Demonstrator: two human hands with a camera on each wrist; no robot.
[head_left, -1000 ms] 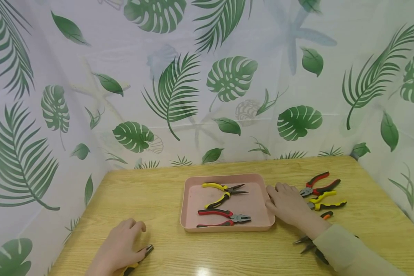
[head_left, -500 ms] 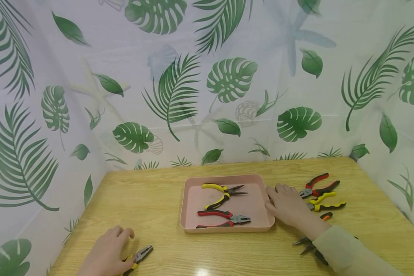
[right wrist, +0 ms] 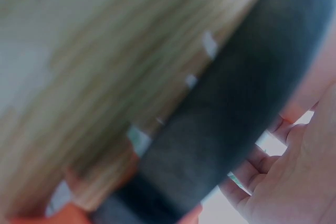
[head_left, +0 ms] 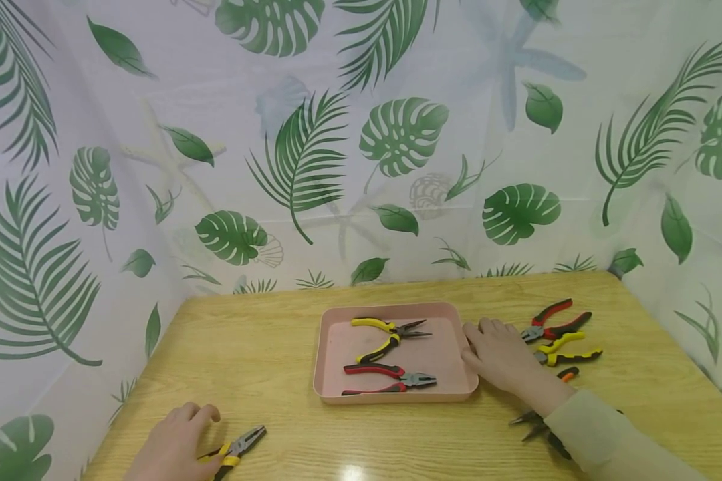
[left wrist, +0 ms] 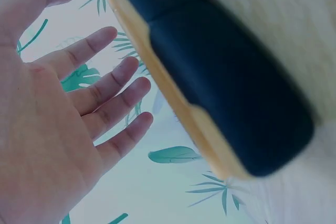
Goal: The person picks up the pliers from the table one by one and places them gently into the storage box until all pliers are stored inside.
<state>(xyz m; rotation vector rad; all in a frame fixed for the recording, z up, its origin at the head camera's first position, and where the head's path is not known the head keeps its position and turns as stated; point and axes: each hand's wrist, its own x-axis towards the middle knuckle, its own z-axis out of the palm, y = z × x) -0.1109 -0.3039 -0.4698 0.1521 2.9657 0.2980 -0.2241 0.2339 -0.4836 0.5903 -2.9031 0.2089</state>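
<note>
Nearest the viewer, the left hand (head_left: 171,447) lies flat on the wooden table (head_left: 277,347) with relaxed fingers, gripping nothing, its edge just touching the handles of the yellow-handled pliers (head_left: 234,447); these lie flat at the table's near left corner, long axis diagonal, grey nose pointing away and right toward the pink tray (head_left: 331,391). Further on, the right hand (head_left: 501,357) rests spread, fingers relaxed, against the tray's right rim, probably steadying it, and the two pliers inside lie with noses pointing right. Beyond the right hand, more pliers (head_left: 556,337) lie loosely heaped.
</note>
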